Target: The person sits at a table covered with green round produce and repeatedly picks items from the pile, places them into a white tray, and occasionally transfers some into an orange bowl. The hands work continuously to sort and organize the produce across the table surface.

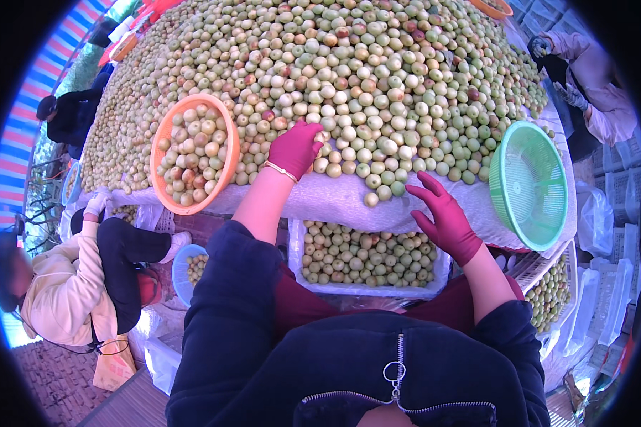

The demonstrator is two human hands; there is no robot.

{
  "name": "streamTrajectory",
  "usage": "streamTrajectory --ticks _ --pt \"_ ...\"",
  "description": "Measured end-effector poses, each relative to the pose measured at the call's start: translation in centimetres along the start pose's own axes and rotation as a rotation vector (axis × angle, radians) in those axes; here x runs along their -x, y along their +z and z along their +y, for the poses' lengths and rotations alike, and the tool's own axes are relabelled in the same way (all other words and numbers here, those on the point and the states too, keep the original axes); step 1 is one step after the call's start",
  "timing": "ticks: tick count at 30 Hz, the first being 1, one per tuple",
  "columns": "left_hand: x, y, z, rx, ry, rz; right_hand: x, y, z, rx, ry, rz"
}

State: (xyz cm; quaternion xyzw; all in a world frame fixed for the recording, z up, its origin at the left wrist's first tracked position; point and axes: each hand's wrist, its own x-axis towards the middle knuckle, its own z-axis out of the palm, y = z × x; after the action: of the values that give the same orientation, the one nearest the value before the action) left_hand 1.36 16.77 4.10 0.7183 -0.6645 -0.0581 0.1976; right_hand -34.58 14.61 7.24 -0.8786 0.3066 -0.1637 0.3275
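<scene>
A large heap of round green-yellow fruits (377, 92), which look like jujubes, some blushed red, covers the table in front of me. My left hand (294, 151), in a magenta glove, is at the heap's near edge, fingers curled round a pale fruit (322, 136). My right hand (445, 220), in a matching glove, hovers over the table's front edge with fingers apart and nothing in it. Just beyond its fingertips lie a few loose fruits (371, 200). Below, between my forearms, stands a white-lined crate (363, 290) of the same fruits.
An orange basket (157, 160) of fruits is left of my left hand. A green basket (525, 185) with no fruit visible stands at the right. Another fruit crate (552, 292) is at lower right. Co-workers sit at the left (71, 285) and far right (598, 92).
</scene>
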Motion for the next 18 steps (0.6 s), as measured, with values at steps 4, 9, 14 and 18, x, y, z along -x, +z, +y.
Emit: streamTrajectory --ticks 4,9,14,18 --pt "-1.8 0.5 0.5 -0.119 -0.011 -0.243 -0.1 0.1 0.1 0.032 0.003 -0.016" --pt "-2.6 -2.3 0.0 0.220 -0.231 0.028 -0.5 -0.2 0.1 0.024 -0.045 0.028" --pt "0.1 -9.0 -4.9 0.184 -0.197 0.347 -0.6 -0.6 -0.4 0.019 -0.061 0.029" --pt "2.2 -14.2 -9.8 -0.163 -0.279 0.353 -0.5 -0.9 -0.9 0.010 -0.053 0.004"
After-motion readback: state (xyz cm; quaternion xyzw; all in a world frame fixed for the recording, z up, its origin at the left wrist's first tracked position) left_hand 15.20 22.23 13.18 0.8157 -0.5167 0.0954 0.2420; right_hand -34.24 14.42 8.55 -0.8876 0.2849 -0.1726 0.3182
